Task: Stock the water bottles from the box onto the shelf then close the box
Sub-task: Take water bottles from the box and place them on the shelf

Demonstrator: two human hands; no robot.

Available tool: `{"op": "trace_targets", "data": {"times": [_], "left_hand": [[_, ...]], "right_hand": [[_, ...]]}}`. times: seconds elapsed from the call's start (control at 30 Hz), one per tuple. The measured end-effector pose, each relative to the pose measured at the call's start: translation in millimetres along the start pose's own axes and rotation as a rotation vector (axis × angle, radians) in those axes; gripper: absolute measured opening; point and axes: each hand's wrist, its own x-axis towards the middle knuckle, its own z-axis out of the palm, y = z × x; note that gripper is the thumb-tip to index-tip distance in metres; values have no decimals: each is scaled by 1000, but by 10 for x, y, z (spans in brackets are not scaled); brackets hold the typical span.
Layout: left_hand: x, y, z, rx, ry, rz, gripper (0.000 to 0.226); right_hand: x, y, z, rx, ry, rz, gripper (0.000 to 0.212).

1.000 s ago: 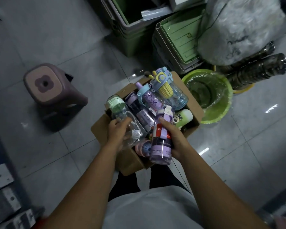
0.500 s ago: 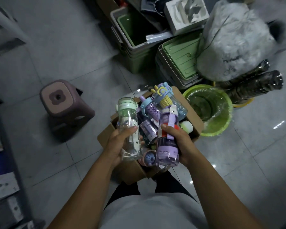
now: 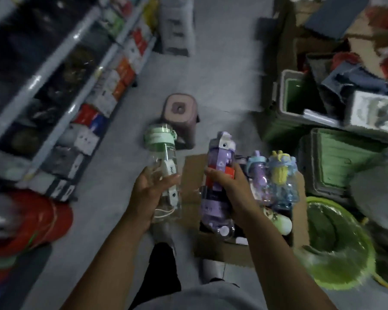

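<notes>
My left hand [image 3: 151, 193] grips a clear bottle with a green lid [image 3: 162, 153], held up over the floor to the left of the box. My right hand [image 3: 231, 186] holds a purple bottle with a red label [image 3: 218, 166] above the open cardboard box [image 3: 222, 251]. Several more bottles stay in the box, among them a blue one with a yellow top [image 3: 282, 182] and a small purple one [image 3: 259, 175]. The shelf [image 3: 52, 70] runs along the left, packed with boxed goods.
A pink stool [image 3: 180, 110] stands on the floor ahead. A green basin [image 3: 338, 247] sits right of the box, with green crates [image 3: 341, 162] and clutter behind it. Red items [image 3: 31, 222] lie at the lower left. Open grey floor stretches ahead between shelf and clutter.
Both hands have lifted their bottles up and out of the box. My view has swung up and left, bringing the shelf into sight.
</notes>
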Motion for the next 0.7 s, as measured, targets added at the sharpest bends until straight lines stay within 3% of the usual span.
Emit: {"op": "trace_targets", "data": {"times": [0.23, 0.43, 0.6, 0.7], "left_hand": [[-1599, 24, -1477, -170, 432, 188, 58], [-3239, -286, -2814, -316, 772, 329, 26], [-4706, -771, -3954, -373, 1063, 429, 37], [-5514, -959, -4642, -381, 1169, 506, 48]], "right_hand": [[-779, 409, 1661, -224, -492, 46, 44], [-2033, 1127, 3214, -404, -839, 5, 38], [-3384, 2025, 4371, -464, -1026, -15, 55], [-4195, 2565, 5019, -496, -1117, -11, 47]]}}
